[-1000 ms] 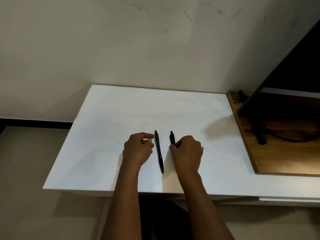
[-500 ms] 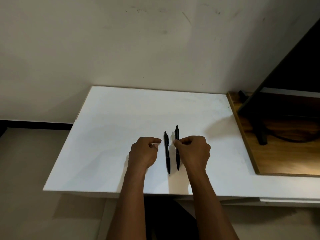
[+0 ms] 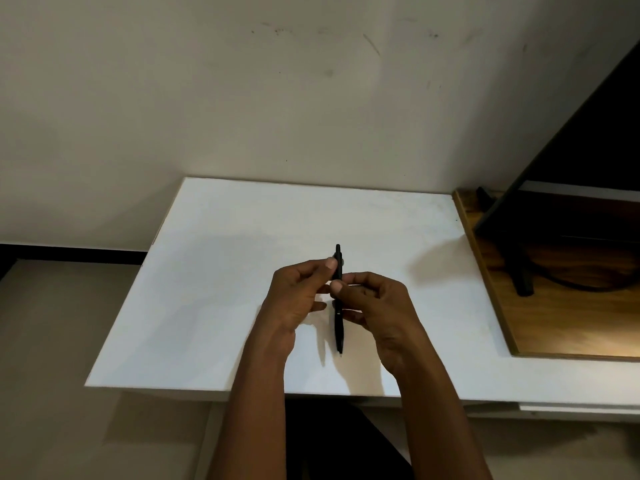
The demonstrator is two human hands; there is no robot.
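Note:
Two black pens (image 3: 338, 332) are held together, lengthwise away from me, just above the white table (image 3: 214, 271). They overlap so closely that they read as one dark stick. My left hand (image 3: 294, 299) pinches their upper part with thumb and fingers. My right hand (image 3: 379, 306) pinches the middle from the other side. The tips point toward me and the clicker ends stick out beyond my fingers.
A wooden desk (image 3: 568, 327) adjoins the table on the right, carrying a dark monitor stand (image 3: 519, 268) and a cable. A plain wall stands right behind the table. The table's left edge drops to the floor.
The two pens lay apart on the table, one at each hand. My hands brought them together and lifted them; now both hands pinch them as one bundle.

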